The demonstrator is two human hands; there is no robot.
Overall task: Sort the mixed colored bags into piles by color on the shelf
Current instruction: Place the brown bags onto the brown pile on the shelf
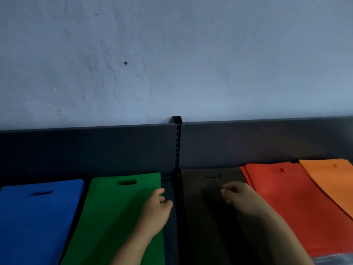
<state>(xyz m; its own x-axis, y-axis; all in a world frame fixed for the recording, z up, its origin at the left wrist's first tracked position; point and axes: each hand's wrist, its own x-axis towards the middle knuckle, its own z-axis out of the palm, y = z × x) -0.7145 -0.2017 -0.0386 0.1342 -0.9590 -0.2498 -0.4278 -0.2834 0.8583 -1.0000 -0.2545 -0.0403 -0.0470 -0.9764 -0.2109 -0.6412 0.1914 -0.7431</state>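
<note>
While bags lie sorted on the shelf (170, 226), left hand (155, 207) rests loose-fingered on green pile (114, 217), right hand (236, 194) hovers slack, holding nothing, over brown pile (200, 217)

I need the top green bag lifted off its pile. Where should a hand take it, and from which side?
Probably by the right long edge of the green bag, coming in from the right. That edge borders a bare strip of shelf, so fingers could slip under it, and the left hand is already at it. The handle slot near the far end would be a second option, but a longer reach.
</note>
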